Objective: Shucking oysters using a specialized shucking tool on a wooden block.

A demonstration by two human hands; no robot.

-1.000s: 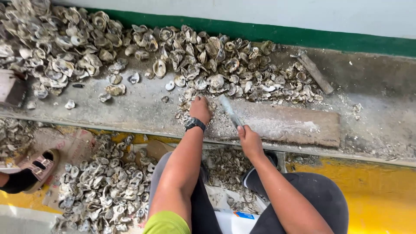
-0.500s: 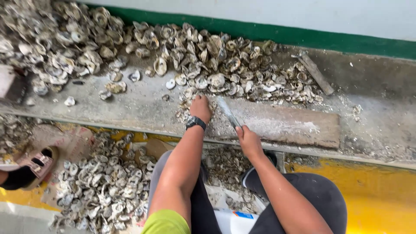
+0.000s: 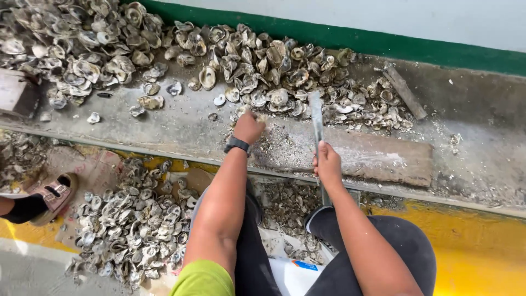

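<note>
Two hands are working at the wooden block: left hand closing over a mostly hidden oyster shell, right hand gripping an upright blade.

Both hands closed, forearms extended

One labelled white container, low in view

A white plastic container sits on the floor between the person's knees, bearing a small blue-and-orange rectangular label on its top edge; no signs or screens show.

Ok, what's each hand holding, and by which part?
Right hand grips a flat metal blade at its lower end. Left hand presses an oyster shell on the board.
</note>
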